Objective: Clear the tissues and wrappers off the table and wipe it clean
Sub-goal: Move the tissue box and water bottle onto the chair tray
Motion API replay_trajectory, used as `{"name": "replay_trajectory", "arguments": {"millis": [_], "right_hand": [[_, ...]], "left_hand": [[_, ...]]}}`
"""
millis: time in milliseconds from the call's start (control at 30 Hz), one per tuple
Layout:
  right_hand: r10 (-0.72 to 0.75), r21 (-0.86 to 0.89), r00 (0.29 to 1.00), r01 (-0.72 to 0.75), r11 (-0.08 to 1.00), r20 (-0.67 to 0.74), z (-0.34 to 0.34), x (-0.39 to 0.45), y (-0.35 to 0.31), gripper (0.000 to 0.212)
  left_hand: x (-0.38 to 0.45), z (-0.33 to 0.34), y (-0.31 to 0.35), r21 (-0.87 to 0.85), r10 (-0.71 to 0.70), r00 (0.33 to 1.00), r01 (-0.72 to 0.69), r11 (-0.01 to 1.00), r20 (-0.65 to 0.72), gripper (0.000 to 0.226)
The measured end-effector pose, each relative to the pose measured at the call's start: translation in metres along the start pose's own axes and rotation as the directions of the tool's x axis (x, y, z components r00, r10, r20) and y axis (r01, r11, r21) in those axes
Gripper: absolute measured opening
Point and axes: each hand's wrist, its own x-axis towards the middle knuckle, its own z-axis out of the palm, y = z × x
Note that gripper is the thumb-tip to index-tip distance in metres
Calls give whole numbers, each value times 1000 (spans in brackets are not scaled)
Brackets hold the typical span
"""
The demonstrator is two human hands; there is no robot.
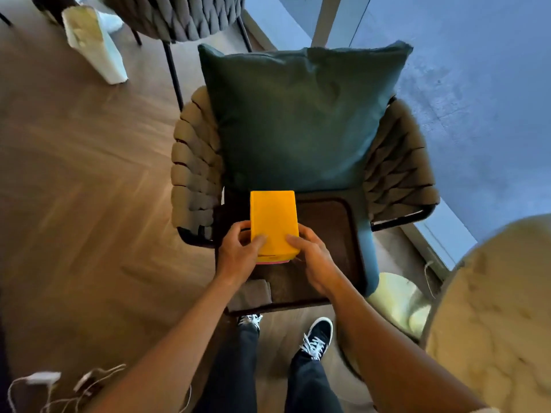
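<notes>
yellow box [273,220] is being held by both hands, left hand [238,253] and right hand [314,259] gripping its sides over a dark tray [334,222] on the chair [193,174].

Both hands, left [238,251] and right [313,257], grip yellow box [272,219] over chair [193,162].

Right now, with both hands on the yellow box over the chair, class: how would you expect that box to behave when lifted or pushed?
The yellow box probably stays stiff: its faces look flat and its edges straight. It seems light, since the left hand and right hand hold it with fingertips only. Tall and narrow, it might tip if stood on the dark tray.
</notes>
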Motion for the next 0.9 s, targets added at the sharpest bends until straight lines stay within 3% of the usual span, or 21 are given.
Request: {"name": "replay_trajectory", "arguments": {"millis": [333, 900], "right_hand": [[162, -24, 983, -160, 987, 83, 39, 66, 23, 44], [238, 32, 966, -243, 970, 100, 59, 106, 46, 42]], "left_hand": [[48, -35, -56, -21, -132, 991, 132, 991, -6, 47], [78, -43, -93, 37, -190, 982, 190, 981, -14, 50]]}}
